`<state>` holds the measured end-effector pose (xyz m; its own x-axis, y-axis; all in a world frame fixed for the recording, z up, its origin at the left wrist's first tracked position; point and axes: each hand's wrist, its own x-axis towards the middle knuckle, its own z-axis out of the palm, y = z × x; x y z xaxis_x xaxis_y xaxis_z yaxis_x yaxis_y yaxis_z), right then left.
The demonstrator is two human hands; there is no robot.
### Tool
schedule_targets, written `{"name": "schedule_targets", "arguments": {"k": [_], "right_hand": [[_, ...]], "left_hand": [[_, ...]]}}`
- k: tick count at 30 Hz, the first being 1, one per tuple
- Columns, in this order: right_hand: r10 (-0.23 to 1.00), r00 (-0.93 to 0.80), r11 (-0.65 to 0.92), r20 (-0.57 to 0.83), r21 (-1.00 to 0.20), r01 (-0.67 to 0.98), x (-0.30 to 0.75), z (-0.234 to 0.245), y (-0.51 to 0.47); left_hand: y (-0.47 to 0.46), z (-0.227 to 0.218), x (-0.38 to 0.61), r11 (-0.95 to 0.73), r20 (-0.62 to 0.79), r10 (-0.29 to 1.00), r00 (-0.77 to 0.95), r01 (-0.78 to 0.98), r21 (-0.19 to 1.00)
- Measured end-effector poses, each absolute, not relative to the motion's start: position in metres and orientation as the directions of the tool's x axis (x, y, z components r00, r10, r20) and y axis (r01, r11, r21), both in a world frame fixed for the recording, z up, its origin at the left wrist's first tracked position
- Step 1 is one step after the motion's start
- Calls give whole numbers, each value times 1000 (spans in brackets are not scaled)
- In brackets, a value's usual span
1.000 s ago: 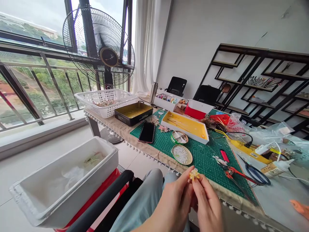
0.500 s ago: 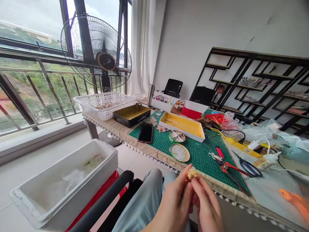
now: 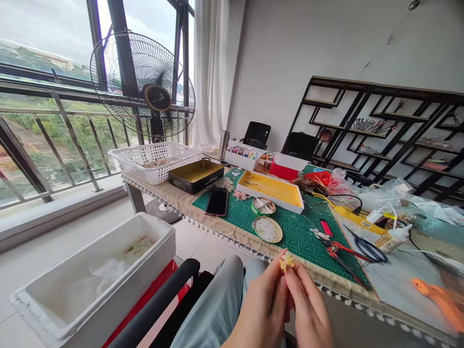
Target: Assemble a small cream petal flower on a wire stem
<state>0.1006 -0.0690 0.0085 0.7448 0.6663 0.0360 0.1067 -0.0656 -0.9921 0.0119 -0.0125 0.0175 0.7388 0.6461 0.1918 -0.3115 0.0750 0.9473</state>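
Note:
Between the fingertips of both hands is a small yellow flower ornament with pale, shiny petals. My left hand pinches it from the left, thumb and fingers pressed together. From the other side my right hand closes on it, its fingers meeting the left ones below the flower. Whatever lies under the petals is covered by the fingers. Both hands are in front of the table edge, over my lap. Closest on the table are a round dish of white beads and a divided green-rimmed tin.
A green cutting mat bears a phone, red-handled pliers and a pink lighter. Behind are a yellow-lined white tray, a black tin and a white basket. Scissors lie right; a foam box stands left.
The camera view has shifted slightly, with the table things a little further left. Both hands still hold the flower ornament, which appears turned slightly.

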Motion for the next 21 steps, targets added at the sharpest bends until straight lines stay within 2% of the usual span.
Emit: {"name": "schedule_targets", "arguments": {"k": [8,14,18,21], "right_hand": [[612,789,-68,-61,-997,-24,99,9,-69],[638,754,-131,-158,-987,-96,88,19,-70],[592,790,-132,-158,-986,-98,81,17,-70],[617,767,-158,-177,-982,-99,84,13,-69]], "left_hand": [[-13,7,15,50,199,647,736,-301,952],[-14,7,14,-3,231,656,718,-304,953],[-15,8,13,85,199,648,735,-330,940],[-16,8,13,99,190,648,738,-329,939]]}}
